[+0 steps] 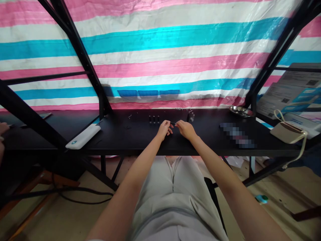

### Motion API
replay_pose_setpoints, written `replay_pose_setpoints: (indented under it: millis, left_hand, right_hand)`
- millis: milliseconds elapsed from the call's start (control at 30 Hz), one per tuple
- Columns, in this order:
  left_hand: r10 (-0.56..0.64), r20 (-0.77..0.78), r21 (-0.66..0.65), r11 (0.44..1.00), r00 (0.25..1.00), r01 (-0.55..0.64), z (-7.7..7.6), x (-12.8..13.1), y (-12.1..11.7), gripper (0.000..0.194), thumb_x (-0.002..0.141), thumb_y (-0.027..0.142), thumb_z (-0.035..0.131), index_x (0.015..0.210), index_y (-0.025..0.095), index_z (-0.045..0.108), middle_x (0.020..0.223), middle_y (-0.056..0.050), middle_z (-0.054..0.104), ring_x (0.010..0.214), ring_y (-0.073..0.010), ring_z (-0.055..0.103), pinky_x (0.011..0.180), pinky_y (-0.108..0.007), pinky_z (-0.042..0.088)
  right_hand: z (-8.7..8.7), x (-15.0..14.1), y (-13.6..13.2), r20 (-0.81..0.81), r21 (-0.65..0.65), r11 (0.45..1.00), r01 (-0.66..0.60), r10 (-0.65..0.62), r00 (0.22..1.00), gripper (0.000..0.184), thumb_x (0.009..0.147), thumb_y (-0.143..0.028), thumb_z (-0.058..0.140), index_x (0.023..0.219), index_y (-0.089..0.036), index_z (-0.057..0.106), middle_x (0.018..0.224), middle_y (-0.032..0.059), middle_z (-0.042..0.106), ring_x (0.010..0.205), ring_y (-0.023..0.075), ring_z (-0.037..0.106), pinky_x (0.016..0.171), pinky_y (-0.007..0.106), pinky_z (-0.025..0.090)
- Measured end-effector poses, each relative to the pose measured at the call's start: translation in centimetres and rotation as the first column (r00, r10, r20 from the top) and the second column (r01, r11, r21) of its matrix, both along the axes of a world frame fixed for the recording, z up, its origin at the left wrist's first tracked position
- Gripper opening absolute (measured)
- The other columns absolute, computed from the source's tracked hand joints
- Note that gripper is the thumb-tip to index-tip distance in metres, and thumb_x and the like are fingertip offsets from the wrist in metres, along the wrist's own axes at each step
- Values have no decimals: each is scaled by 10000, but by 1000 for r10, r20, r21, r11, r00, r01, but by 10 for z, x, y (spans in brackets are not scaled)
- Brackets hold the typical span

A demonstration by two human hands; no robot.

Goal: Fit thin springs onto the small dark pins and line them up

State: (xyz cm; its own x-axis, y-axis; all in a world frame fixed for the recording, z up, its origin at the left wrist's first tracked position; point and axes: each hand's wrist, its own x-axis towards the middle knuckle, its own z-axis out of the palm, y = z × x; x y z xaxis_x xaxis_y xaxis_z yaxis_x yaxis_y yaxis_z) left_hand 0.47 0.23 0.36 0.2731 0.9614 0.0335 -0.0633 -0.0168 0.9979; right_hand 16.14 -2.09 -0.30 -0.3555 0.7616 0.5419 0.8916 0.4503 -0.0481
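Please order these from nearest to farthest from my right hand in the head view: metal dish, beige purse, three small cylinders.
1. Three small cylinders, left side
2. Metal dish, right, toward the back
3. Beige purse, far right

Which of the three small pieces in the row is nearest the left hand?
The rightmost piece, at the end of the row towards the left hand; the middle piece and leftmost piece sit farther from it.
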Motion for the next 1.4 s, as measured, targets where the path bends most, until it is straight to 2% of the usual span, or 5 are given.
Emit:
replay_pose_setpoints:
  millis: [167,367,467,933,1400]
  left_hand:
    - [178,19,-16,984,984,-177,-4,-1,5,218,945,340,274,829,190,382,635,45,506,353,-37,463,336,-133,234]
    - [27,-56,116,993,998,-20,-6,1,4,152,914,338,402,951,192,418,675,34,570,347,-40,487,337,-140,224]
    - [12,-88,132,991,996,0,-6,2,2,133,905,308,429,892,176,435,626,43,549,335,-42,480,331,-147,211]
    - [114,-60,18,993,992,-113,-8,4,5,306,915,382,370,696,170,397,499,43,469,326,-75,488,328,-165,261]
    - [124,-60,50,991,991,-121,-9,2,6,346,899,408,417,657,161,406,487,39,484,321,-65,485,320,-153,250]
  right_hand:
    - [0,4,-2,-38,-11,997,78,-78,996,395,968,-316,216,1053,-185,579,1037,83,596,846,151,535,736,235,322]
    - [-3,7,0,-44,5,998,58,-58,997,391,965,-348,237,1034,-193,590,992,73,604,799,145,541,699,229,314]
    - [-4,5,1,-35,4,999,54,-54,998,395,968,-346,231,1044,-195,587,1007,71,605,800,143,542,689,226,309]
    - [1,2,-3,2,-2,1000,23,-23,1000,412,970,-343,224,1056,-195,600,1065,77,615,825,145,539,718,238,305]
    - [-6,7,2,-35,-4,997,74,-74,997,382,945,-413,324,1145,-200,570,1022,76,612,837,149,565,687,224,330]
